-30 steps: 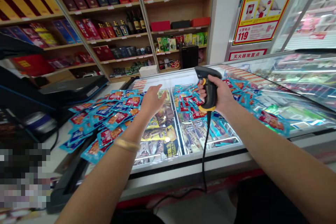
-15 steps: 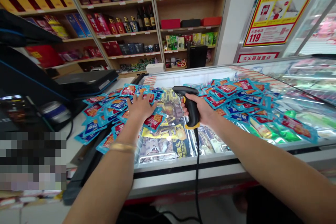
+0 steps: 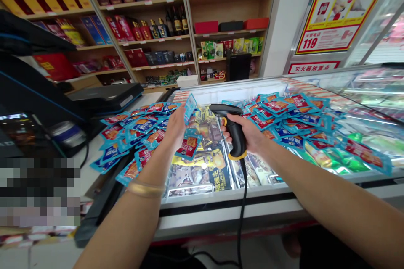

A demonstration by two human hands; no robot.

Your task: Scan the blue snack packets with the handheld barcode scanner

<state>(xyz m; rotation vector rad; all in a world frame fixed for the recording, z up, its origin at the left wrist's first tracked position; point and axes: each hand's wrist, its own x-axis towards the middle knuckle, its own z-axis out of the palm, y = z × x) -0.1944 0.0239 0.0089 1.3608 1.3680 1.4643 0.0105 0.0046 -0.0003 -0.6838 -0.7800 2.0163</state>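
My left hand (image 3: 176,128) is closed on a light-blue snack packet (image 3: 190,107), held tilted up with its edge toward the scanner. My right hand (image 3: 249,132) grips a black and yellow barcode scanner (image 3: 235,132), whose head points left toward that packet; a black cable hangs from its handle. Under and beside my left hand spreads a pile of blue and red snack packets (image 3: 142,125). A second heap of the same packets (image 3: 284,111) lies to the right of the scanner. One red-labelled packet (image 3: 188,146) lies just below my left hand.
Both heaps rest on the glass top of a chest freezer (image 3: 217,196) with yellow and green packs visible inside. Black checkout equipment (image 3: 107,96) stands at the left. Shelves (image 3: 151,40) of boxes and bottles rise behind. The scanner cable (image 3: 241,218) hangs over the freezer's front edge.
My left hand, spread flat on the left pile before, has picked up a packet and raised it upright. My right hand with the scanner appears slightly farther right and lower.
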